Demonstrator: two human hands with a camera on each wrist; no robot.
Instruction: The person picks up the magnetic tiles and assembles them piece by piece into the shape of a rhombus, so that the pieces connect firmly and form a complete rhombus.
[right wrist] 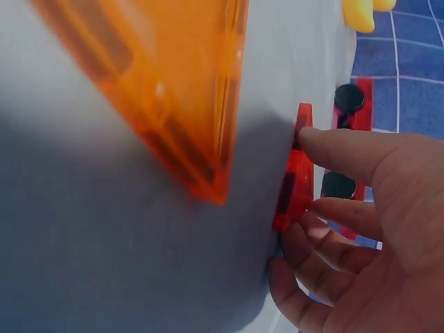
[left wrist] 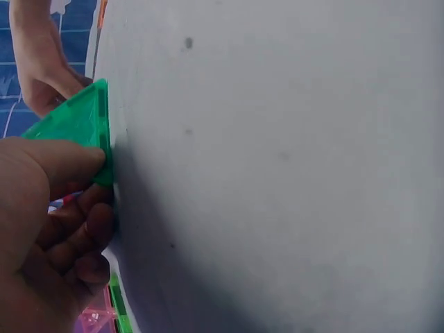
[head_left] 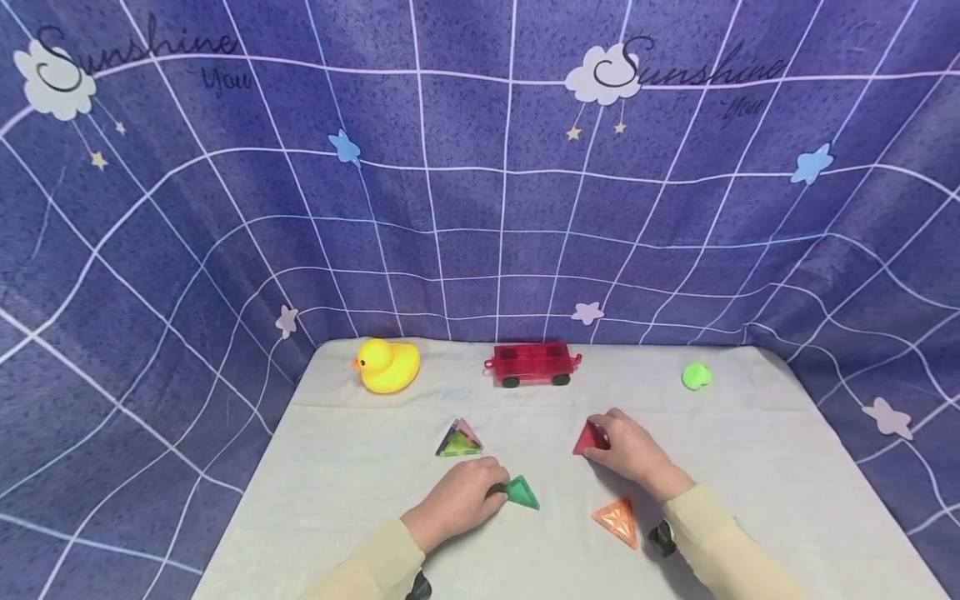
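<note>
Roughly left to right, clock read from the table's middle, twelve at the far edge. Yellow duck [head_left: 390, 368] at ten, beak toward nine, near the blue curtain [head_left: 465, 196]. Left hand [head_left: 459, 500] at eight, pinching a green triangle [head_left: 523, 492] between thumb and fingers, which hide one corner. Clump of triangles [head_left: 460, 444], pink and green showing, at half past nine, just beyond the left knuckles; exact stacking cannot be told. Red wagon [head_left: 533, 364] at twelve, black wheels, a hook at each end, beyond both hands. Red triangle [head_left: 587, 442] at two, close in, pinched by the right hand [head_left: 628, 446]; thumb and fingertips cover its right side. Whether either pinched triangle touches the white cloth [head_left: 300, 500], cannot tell. Orange triangle [head_left: 618, 522] lying at four, just on the nine o'clock side of the right sleeve [head_left: 723, 542]; from the right wrist it looms foremost. Small bright green piece [head_left: 696, 376] at two, farther out; shape unclear.
</note>
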